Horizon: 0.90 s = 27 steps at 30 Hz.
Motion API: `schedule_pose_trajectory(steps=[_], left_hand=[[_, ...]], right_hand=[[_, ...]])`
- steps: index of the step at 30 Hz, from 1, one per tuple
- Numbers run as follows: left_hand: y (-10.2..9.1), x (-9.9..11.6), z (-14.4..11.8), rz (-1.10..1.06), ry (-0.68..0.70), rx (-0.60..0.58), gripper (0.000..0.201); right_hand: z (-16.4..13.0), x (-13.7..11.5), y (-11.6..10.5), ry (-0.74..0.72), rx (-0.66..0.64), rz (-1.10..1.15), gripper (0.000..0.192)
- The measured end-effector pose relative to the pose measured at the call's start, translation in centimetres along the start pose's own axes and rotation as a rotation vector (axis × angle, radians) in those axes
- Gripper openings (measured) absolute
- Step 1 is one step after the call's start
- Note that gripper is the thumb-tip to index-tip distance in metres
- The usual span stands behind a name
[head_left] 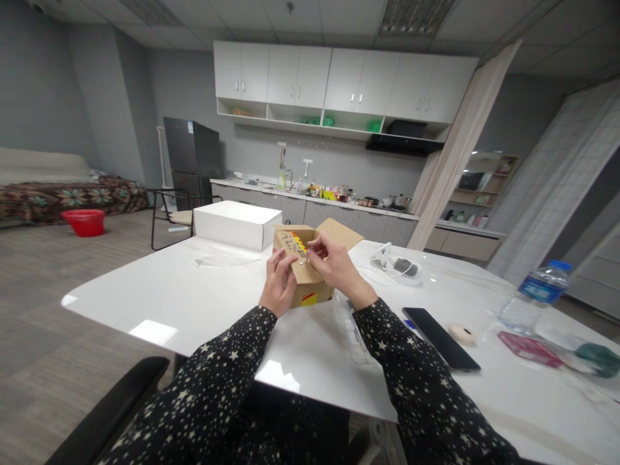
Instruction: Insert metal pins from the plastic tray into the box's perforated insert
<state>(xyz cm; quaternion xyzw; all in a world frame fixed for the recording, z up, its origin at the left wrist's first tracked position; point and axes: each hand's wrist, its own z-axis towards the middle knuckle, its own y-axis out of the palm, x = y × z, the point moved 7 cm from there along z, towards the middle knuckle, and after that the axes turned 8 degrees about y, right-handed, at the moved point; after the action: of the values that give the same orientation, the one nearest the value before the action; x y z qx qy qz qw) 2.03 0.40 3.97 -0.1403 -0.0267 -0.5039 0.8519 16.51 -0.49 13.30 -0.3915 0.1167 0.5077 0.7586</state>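
Pressed together, your right hand's [334, 261] fingertips are working above the open brown cardboard box [303, 276]; whether they are pinching something small, you cannot tell. Your left hand [279, 284] is holding the box's near left corner, apparently steadying it. The glossy white table [159, 290] is supporting the box; left behind it, a long white carton [232, 223] is standing, seemingly clear of your hands.

White cabinets [283, 72] hang above a long counter [329, 212] against a grey wall [346, 160].
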Motion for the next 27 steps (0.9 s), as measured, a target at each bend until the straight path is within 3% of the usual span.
schedule_pose_trajectory(steps=[27], left_hand=[[0.13, -0.03, -0.03, 0.002, -0.003, -0.001, 0.032]], right_hand=[[0.02, 0.69, 0.07, 0.038, -0.005, 0.033, 0.014]])
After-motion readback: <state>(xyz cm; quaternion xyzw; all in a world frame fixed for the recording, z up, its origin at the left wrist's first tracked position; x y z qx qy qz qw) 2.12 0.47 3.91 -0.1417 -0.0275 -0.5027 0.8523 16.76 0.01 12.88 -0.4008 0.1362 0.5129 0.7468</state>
